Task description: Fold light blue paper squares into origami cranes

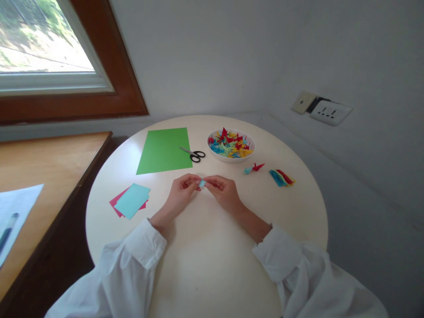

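Between my two hands, over the middle of the round table, is a small piece of light blue paper [202, 183], pinched at both sides. My left hand [184, 187] grips its left edge with thumb and fingers. On the other side my right hand [223, 190] pinches the right edge. The fingers cover much of the paper, so its folds are hard to make out. To the right lie a red paper crane [258, 166] and a small light blue folded piece [247, 170]. Beyond them stands a white bowl [217, 156] full of small colourful folded cranes.
A green sheet [164, 150] lies at the back left, with black-handled scissors [196, 155] over its right edge. Light blue and pink paper squares [132, 201] lie left of my hands. Colourful paper strips [281, 178] rest at the right of the white table [212, 265].
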Motion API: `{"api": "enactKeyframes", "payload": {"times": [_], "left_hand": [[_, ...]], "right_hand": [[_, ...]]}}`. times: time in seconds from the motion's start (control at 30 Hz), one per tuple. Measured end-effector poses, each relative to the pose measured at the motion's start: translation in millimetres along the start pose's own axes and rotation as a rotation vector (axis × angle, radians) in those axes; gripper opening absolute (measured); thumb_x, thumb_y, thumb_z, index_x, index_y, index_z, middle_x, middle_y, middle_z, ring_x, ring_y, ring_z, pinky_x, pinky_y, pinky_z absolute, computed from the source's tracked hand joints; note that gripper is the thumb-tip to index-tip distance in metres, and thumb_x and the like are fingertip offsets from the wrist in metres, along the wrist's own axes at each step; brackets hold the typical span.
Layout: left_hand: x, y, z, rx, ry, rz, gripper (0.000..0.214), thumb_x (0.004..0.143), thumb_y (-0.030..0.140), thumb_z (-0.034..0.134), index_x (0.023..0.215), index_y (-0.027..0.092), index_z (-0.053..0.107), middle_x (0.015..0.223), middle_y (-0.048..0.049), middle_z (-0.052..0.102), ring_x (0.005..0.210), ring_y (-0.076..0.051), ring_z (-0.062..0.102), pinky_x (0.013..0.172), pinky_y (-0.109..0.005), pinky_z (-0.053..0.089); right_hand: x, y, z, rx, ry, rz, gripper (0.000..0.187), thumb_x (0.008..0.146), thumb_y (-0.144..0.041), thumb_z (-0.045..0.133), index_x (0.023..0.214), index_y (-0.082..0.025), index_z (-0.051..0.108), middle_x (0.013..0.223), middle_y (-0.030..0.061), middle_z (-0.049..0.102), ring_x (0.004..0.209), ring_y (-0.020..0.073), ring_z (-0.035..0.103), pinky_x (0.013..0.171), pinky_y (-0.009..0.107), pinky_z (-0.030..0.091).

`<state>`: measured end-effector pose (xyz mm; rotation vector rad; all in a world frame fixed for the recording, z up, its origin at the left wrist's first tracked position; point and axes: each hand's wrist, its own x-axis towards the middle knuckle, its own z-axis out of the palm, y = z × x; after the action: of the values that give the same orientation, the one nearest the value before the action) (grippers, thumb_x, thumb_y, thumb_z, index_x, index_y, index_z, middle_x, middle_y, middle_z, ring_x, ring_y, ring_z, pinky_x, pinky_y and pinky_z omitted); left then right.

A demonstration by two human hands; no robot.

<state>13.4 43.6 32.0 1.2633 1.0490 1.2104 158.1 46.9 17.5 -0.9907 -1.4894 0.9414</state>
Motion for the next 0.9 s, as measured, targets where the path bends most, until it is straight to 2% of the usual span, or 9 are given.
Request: {"api": "enactKeyframes", "payload": {"times": [0.33, 0.9], "left_hand": [[-0.6, 1.3, 0.8, -0.002, 0.009, 0.001, 0.029, 0.058, 0.027, 0.073, 0.081, 0.013, 0.065, 0.077, -0.0038, 0.067, 0.067, -0.012, 0.059, 0.067, -0.024, 0.045], [-1.8, 3.1, 1.3, 0.011, 0.051, 0.006, 0.023, 0.062, 0.030, 0.070, 0.077, 0.013, 0.067, 0.076, -0.0056, 0.068, 0.067, -0.014, 0.061, 0.067, -0.027, 0.047]], "right_hand": [[1.6, -1.7, -0.4, 0.079, 0.009, 0.061, 0.018, 0.066, -0.025, 0.062, 0.082, -0.018, 0.067, 0.081, 0.0054, 0.069, 0.071, 0.0157, 0.063, 0.064, 0.027, 0.051], [0.3, -4.4, 0.4, 0.072, -0.011, 0.064, 0.019, 0.066, -0.025, 0.062, 0.082, -0.017, 0.066, 0.080, 0.0054, 0.067, 0.069, 0.0148, 0.061, 0.063, 0.027, 0.050]]}}
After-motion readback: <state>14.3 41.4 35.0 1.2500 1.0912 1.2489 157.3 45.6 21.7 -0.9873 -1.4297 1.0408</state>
